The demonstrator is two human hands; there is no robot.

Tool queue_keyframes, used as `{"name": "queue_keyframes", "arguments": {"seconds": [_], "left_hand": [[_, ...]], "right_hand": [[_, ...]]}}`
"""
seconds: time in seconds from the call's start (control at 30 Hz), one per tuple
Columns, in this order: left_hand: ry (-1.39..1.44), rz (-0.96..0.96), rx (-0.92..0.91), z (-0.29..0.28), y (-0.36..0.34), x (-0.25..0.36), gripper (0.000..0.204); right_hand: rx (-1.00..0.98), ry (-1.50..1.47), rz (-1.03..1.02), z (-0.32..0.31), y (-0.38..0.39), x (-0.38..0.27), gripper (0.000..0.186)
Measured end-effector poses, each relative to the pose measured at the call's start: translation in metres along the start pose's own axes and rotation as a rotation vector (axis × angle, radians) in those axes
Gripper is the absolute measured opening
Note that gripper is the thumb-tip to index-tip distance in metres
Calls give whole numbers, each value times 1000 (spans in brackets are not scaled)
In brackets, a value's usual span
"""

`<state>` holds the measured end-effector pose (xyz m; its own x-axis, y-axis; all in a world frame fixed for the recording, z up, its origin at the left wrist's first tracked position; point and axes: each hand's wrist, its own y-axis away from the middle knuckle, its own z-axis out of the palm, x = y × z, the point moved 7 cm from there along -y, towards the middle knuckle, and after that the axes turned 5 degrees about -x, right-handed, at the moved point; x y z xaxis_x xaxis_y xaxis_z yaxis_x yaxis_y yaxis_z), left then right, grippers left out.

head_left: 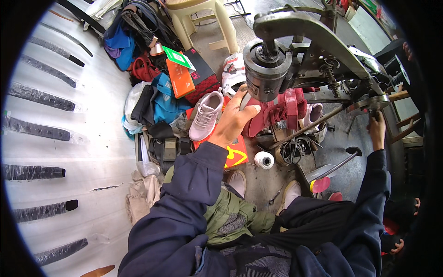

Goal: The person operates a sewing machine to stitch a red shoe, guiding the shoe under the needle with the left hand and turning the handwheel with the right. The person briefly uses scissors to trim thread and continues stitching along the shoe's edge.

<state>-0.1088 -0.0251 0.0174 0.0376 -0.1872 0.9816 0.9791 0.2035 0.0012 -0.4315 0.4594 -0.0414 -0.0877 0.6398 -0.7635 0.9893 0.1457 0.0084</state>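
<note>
A dark metal sewing machine [304,32] fills the upper right, with a cylindrical head [267,69] over a dark red sneaker [265,115]. My left hand [233,117] grips that sneaker by its pale edge just below the cylinder, thumb across it. My right hand [377,124] is closed on the underside of the round hand wheel [367,105], on what looks like its handle. A pink sneaker [205,115] lies left of my left hand, beside shoe boxes [182,78]. A white thread spool [264,159] stands below. The stitching point is hidden.
Piled bags and clothes [154,104] lie left, beside a white panel [92,147] with wrapped dark strips. A cream plastic stool [198,14] stands behind. A metal rod [341,164] crosses lower right. Other people's hands [398,245] show at the far right edge.
</note>
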Motion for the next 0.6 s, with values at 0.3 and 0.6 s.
{"name": "queue_keyframes", "arguments": {"seconds": [0.3,0.6], "left_hand": [[-1,-43,4,-3,-2,-7,52],[-39,-6,31,-2,-2,5,37]], "right_hand": [[-459,-100,-39,77,90,-125,18],[173,165,-186,-41,22,-95,18]]}}
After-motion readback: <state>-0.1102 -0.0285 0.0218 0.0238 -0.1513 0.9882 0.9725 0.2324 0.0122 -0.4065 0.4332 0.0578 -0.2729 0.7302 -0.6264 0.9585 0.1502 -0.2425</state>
